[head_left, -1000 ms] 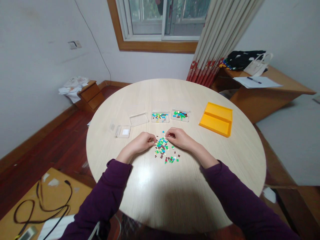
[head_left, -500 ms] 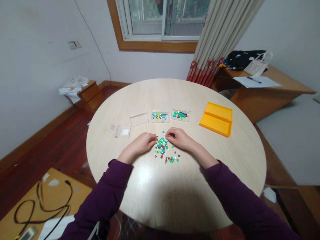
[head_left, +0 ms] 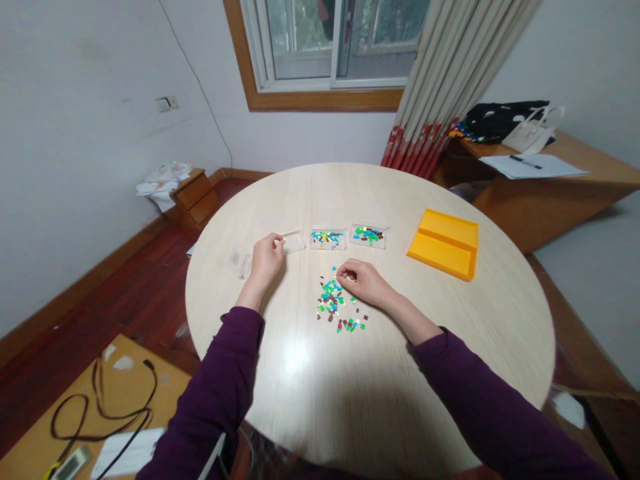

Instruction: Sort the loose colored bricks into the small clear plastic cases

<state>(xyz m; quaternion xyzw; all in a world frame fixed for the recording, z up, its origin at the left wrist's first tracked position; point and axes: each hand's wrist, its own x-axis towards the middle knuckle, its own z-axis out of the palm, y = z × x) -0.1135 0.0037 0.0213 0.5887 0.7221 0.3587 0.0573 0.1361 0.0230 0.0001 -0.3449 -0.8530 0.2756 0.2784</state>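
A loose pile of tiny building bricks in green, blue, brown, white and a little red lies on the round table. My left hand is closed in a pinch at the left end of a clear plastic tray; what sits between its fingertips is too small to name. At the pile's upper right edge rests my right hand, thumb and forefinger together, with any piece in them hidden. Beyond the pile stand a clear box of mixed bricks and a second clear box of bricks.
A yellow two-part tray lies to the right on the pale table. Partly behind my left hand is a small clear case. A side desk holds papers, a pen and a bag. Cables lie on a low surface at lower left.
My left hand has moved from the pile leftward and away to the clear tray. My right hand stays beside the pile. The whole view has shifted slightly.
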